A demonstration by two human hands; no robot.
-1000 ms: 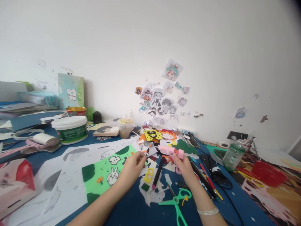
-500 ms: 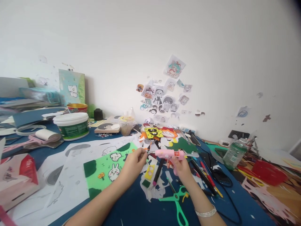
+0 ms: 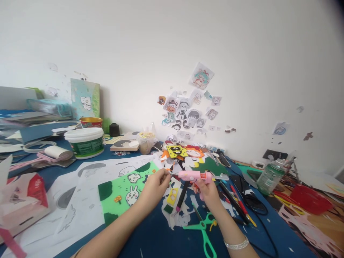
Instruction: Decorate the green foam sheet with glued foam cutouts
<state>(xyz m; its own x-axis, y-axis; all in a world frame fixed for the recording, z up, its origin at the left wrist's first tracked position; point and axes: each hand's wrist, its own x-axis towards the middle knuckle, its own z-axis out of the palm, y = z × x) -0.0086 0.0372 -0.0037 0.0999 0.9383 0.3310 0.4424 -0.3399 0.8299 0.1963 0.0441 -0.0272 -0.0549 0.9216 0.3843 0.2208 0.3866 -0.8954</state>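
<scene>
A pink glue gun [image 3: 194,175] is in my right hand [image 3: 206,193], its nozzle pointing left toward my left hand [image 3: 160,182]. The fingers of my left hand are pinched together near the nozzle; what they hold, if anything, is too small to make out. Below and behind that hand lies a bright green sheet [image 3: 122,208] with dark green corner patches, a white rabbit figure [image 3: 132,195] and a small orange mushroom [image 3: 117,199]. Green-handled scissors [image 3: 203,227] lie open on the blue table under my right wrist.
Beside the scissors are a black marker [image 3: 182,196] and yellow paper scraps [image 3: 172,196]. Pens [image 3: 236,200] and a black cable lie at right, near a clear bottle [image 3: 271,177]. A white-lidded tub [image 3: 84,143] and printed sheets [image 3: 77,204] are at left. Cut-outs [image 3: 177,151] pile by the wall.
The view has shifted slightly, so everything sits a little further right. Both hands keep nearly the same pose, with the glue gun still pointing at my left fingers.
</scene>
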